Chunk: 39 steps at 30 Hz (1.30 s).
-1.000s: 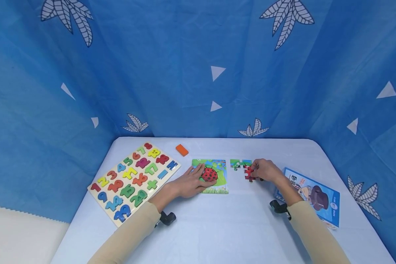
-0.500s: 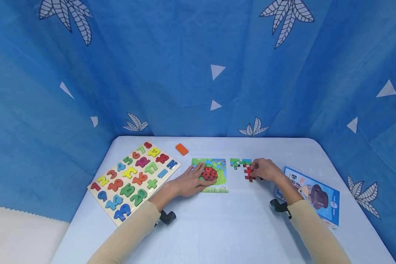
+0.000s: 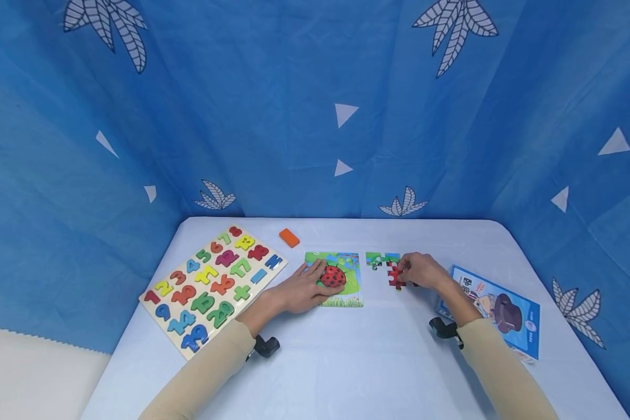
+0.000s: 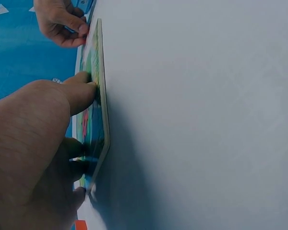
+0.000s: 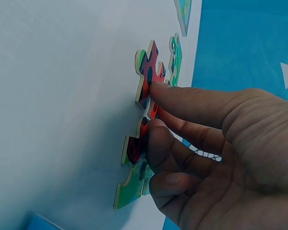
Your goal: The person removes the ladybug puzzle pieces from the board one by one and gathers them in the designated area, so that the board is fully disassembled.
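In the head view my left hand [image 3: 303,290] rests with spread fingers on a square ladybug picture board [image 3: 353,296], covering its left part. The left wrist view shows the thumb and fingers lying on the board's printed face. My right hand [image 3: 422,270] is to the right, at a group of jigsaw pieces. Its thumb and fingertips pinch a red jigsaw piece with black spots [image 5: 146,72]. Below that, a red and green piece [image 5: 130,179] lies beside the fingertips. Green and blue pieces [image 3: 375,258] join at the group's top left. Part of the group is hidden by the hand.
A number board [image 3: 262,256] with colourful numerals lies at the left. An orange block [image 3: 289,238] sits behind the picture board. A blue box [image 3: 525,315] stands right of my right forearm. Blue curtains [image 3: 294,116] surround the white table [image 3: 346,361].
The red spotted piece under my right fingertips has shifted very slightly. My left hand stays in place on the picture board.
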Each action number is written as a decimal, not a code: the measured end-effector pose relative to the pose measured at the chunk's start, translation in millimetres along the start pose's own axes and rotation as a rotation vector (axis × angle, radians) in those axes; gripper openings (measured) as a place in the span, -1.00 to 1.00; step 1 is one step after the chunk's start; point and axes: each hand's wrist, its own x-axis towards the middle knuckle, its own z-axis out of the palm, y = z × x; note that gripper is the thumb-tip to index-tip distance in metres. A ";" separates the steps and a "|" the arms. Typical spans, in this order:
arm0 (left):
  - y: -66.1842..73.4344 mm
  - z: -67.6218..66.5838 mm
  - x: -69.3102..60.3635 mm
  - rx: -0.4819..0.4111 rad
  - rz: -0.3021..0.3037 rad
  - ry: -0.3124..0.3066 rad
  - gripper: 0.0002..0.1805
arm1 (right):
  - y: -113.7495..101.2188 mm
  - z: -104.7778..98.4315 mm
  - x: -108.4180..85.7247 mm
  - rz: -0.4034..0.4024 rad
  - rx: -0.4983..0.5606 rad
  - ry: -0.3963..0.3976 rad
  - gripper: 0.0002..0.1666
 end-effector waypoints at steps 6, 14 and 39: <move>-0.7 1.0 0.8 0.005 0.000 0.012 -0.50 | 0.4 -1.5 -1.5 -0.017 -0.003 0.003 -0.79; -2.1 2.0 1.2 0.001 -0.008 0.017 -0.48 | -2.8 -1.0 -2.0 -0.072 0.035 0.046 -0.80; -27.2 -7.8 5.0 0.005 -0.220 0.132 0.08 | -78.0 64.8 16.9 -0.498 0.186 0.024 -0.78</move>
